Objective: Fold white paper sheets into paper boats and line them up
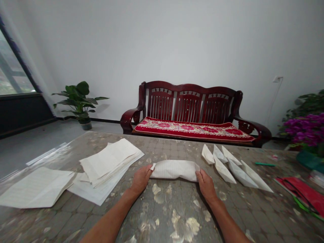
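Observation:
A folded sheet of lined paper [174, 169] is held up over the table, stretched sideways between my two hands. My left hand [142, 177] pinches its left end, where a small white corner sticks up by the thumb. At the right end, my right hand [204, 182] is closed on the paper with the thumb on top. The sheet bulges slightly along its lower edge. To the right of it lie several folded paper boats [225, 170] in two rows. Fingers beneath the paper are hidden.
Left on the patterned tabletop [162, 209] are a stack of paper sheets [111, 160] and another pile [37, 187]. A green pen [264, 164] and a red pouch [303, 194] lie at right. Beyond the table stand a wooden bench [189, 101] and a potted plant [79, 99]; purple flowers [307, 130] are at right.

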Demonstrator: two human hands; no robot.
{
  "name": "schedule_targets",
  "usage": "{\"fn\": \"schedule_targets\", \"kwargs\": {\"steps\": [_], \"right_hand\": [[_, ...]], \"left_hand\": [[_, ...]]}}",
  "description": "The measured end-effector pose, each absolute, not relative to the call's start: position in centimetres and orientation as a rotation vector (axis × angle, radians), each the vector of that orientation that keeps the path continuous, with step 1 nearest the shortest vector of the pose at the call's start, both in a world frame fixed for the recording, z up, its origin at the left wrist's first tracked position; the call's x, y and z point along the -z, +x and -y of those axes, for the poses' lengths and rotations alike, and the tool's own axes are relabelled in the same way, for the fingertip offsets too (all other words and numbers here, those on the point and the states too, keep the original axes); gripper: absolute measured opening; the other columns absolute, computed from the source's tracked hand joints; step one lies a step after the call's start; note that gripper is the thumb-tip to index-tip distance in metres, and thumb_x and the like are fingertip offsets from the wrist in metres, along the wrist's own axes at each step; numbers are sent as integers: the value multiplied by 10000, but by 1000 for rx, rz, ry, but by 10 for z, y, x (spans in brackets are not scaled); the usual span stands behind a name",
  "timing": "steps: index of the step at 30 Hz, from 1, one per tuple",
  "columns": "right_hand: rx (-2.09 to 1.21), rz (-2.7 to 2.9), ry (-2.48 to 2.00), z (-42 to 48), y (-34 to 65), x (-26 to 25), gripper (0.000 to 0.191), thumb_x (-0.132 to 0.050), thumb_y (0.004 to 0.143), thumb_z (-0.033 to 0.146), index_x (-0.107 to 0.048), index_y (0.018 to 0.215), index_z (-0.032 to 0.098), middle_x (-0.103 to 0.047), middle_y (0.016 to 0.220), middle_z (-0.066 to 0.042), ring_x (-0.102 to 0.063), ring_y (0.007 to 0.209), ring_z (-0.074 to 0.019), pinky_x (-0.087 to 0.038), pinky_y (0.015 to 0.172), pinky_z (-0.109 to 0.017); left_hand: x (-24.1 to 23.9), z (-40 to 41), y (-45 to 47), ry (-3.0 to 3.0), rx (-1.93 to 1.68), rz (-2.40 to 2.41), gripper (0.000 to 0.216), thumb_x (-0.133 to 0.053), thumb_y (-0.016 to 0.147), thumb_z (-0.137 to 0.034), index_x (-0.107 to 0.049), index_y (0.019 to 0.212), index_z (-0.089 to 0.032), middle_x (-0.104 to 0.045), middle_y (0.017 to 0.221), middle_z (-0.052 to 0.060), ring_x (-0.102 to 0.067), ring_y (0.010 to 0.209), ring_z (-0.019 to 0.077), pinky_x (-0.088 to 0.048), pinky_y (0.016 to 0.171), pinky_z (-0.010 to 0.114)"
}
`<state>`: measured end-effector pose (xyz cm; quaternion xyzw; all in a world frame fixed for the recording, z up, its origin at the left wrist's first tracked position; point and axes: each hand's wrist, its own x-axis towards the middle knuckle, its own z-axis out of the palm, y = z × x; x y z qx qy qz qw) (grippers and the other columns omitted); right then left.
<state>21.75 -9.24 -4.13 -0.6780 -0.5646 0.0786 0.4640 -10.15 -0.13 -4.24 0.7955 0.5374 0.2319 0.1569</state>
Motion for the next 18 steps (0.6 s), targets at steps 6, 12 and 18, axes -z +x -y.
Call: {"fn": "schedule_targets", "kwargs": {"steps": [6,12,18], "right_hand": [[-560,1456,-1472,94,218,40,325,-578,807,491,-656,944,207,-717,852,-48,-654,828,-234,-509,801,-348],[-582,1497,-1383,94,221,43,184,-652,756,381,-762,753,233,-749,967,-103,-631,1111,-301,-451,983,-445],[-540,1573,-1424,100,233,45,231,-648,767,422,-785,812,242,-742,1070,-115,-658,1062,-288,-450,1001,-479]], "left_hand": [[34,-3,-111,2302,-691,-1503,305,-397,963,-299,-685,952,-202,-731,1003,83,-657,993,230,-489,919,350],[31,0,-114,2297,-701,-1193,170,-635,838,-293,-716,968,-220,-726,1103,53,-640,1065,235,-456,981,355],[40,-3,-125,2329,-691,-1091,117,-609,846,-260,-723,862,-242,-724,1147,36,-642,1087,224,-440,1003,361]]}}
